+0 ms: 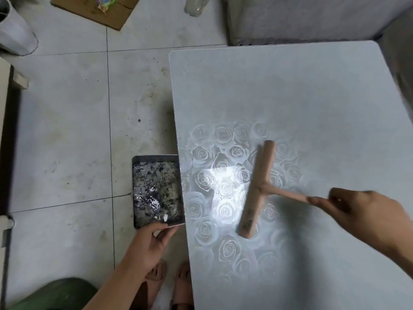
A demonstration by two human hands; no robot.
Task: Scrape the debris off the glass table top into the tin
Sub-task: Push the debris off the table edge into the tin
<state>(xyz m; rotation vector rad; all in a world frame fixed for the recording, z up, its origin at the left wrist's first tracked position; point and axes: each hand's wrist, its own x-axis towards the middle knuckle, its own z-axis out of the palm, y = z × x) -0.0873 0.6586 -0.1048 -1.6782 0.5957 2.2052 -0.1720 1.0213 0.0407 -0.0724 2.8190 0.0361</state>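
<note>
We hold the scraper (257,193) in our right hand (362,211), whose fingers (317,200) are curled round the end of its thin handle. The picture is blurred there, so we cannot tell more of the grip. The wooden blade lies on the glass worktop (290,90), its long axis running roughly from 12 o'clock to 6 o'clock, leaning a little toward 1 and 7. The handle leads off toward 3 o'clock into our palm. The tin (132,191) is at 9 o'clock from the blade, at the worktop's left edge, touching it or tucked just under it; we cannot tell which. Its long side runs parallel with that edge. Our left hand (147,245) pinches the tin's near end at 6 o'clock, thumb on the rim. Dark debris (156,186) lies inside. The blade stands broadside to the tin, so we judge the coming stroke to be a straight push toward 9 o'clock, across the rose pattern (225,189) and over the edge. Loose bits on the glass are too faint to make out
</note>
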